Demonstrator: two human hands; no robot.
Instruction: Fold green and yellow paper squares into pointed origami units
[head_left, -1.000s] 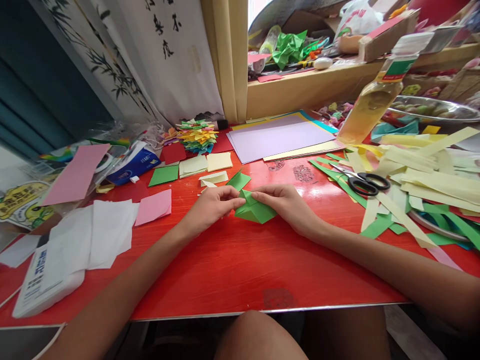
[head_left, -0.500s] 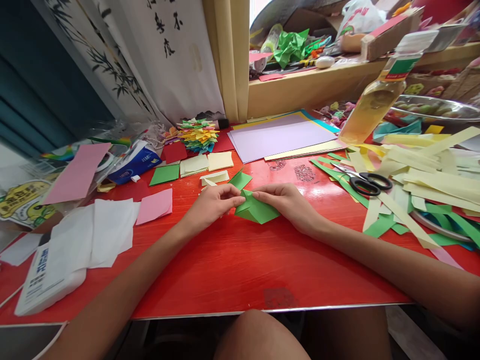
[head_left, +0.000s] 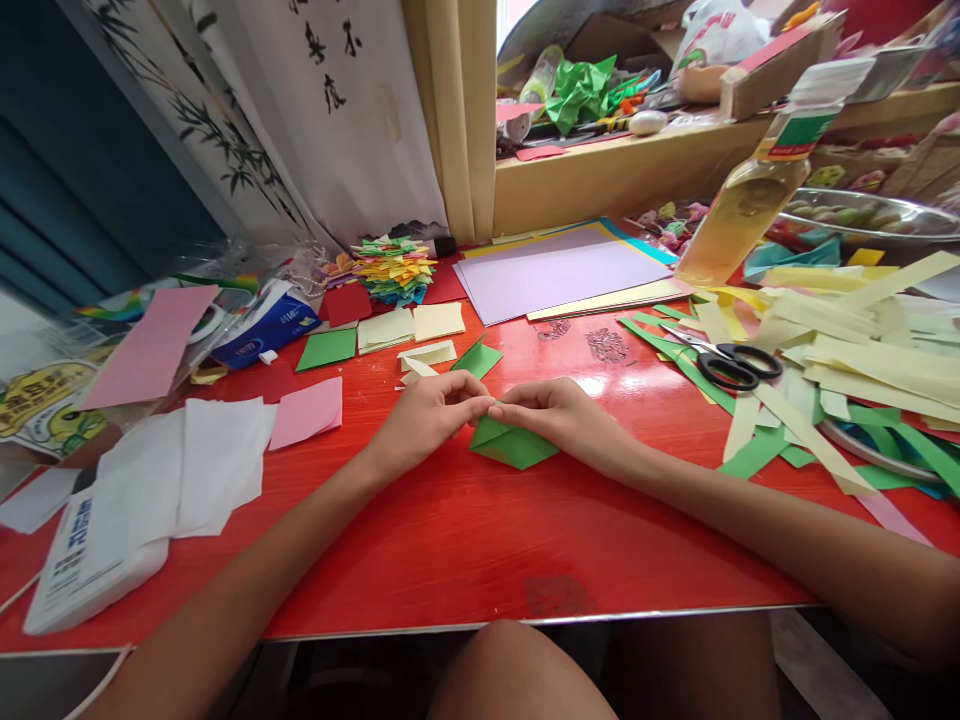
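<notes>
A partly folded piece of green paper (head_left: 517, 444) is held low over the red table, its creased body pointing toward me. My left hand (head_left: 439, 408) pinches its upper left edge between thumb and fingers. Thumb to thumb with it, my right hand (head_left: 559, 412) grips the upper right side. The top of the paper is hidden behind my fingers. Just beyond my hands lies another folded green paper (head_left: 478, 360), and beside that sit some small cream folded pieces (head_left: 427, 354).
Black-handled scissors (head_left: 739, 367) rest among paper strips (head_left: 862, 370) at right. A tilted-looking bottle (head_left: 739, 215) stands behind them. Large lilac sheets (head_left: 555, 270) and a stack of folded paper pieces (head_left: 395, 270) lie at the back. Pink squares (head_left: 306, 413) and white tissues (head_left: 221, 460) are at left.
Both thumbs have come together at the top of the green paper, covering its upper point. The paper has tipped slightly downward toward me.
</notes>
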